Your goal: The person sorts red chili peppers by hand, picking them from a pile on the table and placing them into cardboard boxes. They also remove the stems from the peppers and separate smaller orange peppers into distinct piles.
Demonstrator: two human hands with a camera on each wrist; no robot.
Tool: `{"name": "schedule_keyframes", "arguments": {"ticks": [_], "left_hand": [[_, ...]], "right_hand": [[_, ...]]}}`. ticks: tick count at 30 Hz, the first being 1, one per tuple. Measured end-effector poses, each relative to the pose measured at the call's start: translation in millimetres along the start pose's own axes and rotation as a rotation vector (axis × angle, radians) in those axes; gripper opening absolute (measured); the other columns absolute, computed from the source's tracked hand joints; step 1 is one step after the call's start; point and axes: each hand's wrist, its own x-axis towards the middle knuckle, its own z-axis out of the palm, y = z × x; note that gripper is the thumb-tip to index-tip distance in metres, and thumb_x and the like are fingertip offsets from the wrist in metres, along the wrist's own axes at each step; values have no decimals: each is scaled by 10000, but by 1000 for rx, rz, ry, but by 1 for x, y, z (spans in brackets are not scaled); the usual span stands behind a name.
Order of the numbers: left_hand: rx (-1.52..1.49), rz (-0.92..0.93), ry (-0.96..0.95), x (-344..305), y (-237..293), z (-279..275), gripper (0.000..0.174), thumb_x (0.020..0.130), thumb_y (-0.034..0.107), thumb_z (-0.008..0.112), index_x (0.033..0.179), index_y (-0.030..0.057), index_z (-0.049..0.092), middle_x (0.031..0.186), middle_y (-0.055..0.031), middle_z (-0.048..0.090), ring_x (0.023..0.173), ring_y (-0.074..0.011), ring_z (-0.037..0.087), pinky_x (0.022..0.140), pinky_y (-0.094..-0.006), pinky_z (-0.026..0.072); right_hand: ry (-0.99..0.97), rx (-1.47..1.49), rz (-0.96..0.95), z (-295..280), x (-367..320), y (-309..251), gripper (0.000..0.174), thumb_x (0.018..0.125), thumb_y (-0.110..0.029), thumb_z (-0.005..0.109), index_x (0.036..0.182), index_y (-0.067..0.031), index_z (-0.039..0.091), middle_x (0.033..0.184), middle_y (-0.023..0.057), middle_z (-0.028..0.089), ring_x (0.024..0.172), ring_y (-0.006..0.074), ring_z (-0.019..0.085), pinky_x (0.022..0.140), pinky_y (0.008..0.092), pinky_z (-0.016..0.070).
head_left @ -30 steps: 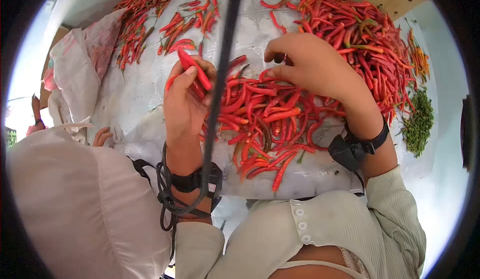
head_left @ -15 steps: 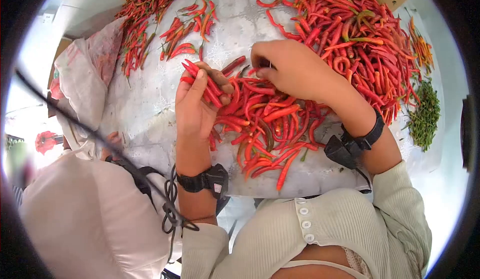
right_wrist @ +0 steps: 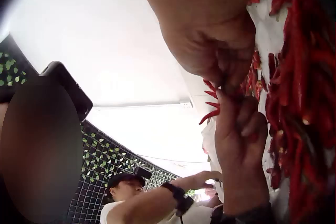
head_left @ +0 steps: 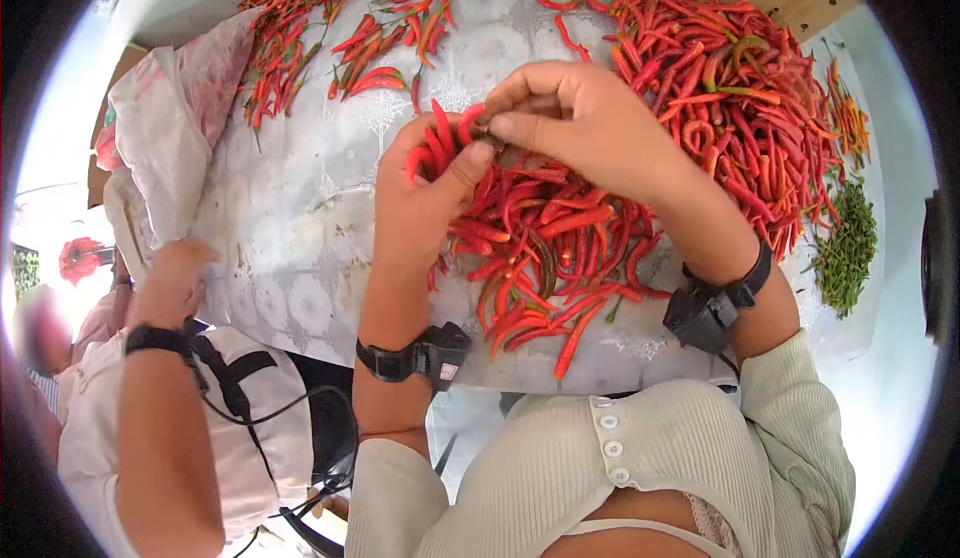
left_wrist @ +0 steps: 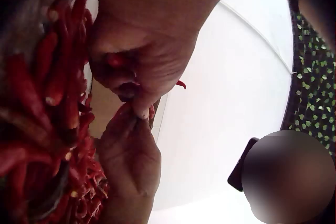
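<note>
Several red chili peppers stick up from my left hand, which grips them between thumb and curled fingers. My right hand meets it, thumb and forefinger pinching the end of one chili at the left fingertips. In the right wrist view, chili tips poke out beside the left hand, below the right hand. The left wrist view shows both hands' fingertips together, the pinched end mostly hidden. Just below the hands lies a loose heap of red chilies without visible stems for the most part.
A larger red chili pile lies right, beside green stems and orange chilies. Stemmed chilies lie at the far left of the patterned tablecloth. Another person's arm reaches in at the left near a pinkish-white bag.
My right hand has moved from over the heap up and left to my left hand, pinching a chili there. The other person's arm has come into view at the left.
</note>
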Motion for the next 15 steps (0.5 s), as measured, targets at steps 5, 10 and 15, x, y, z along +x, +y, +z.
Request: {"name": "schedule_keyframes", "arguments": {"ticks": [5, 10, 15], "left_hand": [[-224, 18, 28, 4, -1, -18, 133, 916, 138, 568, 984, 24, 559, 839, -88, 625, 632, -107, 552, 431, -199, 348], [-299, 34, 139, 4, 6, -10, 130, 938, 120, 516, 1001, 9, 544, 845, -118, 630, 641, -143, 568, 429, -207, 355], [-355, 27, 85, 6, 2, -17, 127, 926, 118, 543, 996, 12, 546, 705, -35, 533, 579, -108, 482, 430, -207, 318]], "right_hand": [[169, -720, -244, -27, -3, -4, 191, 757, -98, 629, 928, -14, 643, 829, 149, 663, 770, 260, 650, 711, 357, 509], [-20, -1151, -89, -40, -13, 7, 182, 682, -85, 670, 847, -20, 630, 828, 138, 605, 841, 315, 579, 754, 400, 468], [-25, -1302, -88, -32, -13, 16, 142, 683, -57, 664, 790, -12, 583, 806, 125, 587, 846, 320, 565, 752, 406, 456]]}}
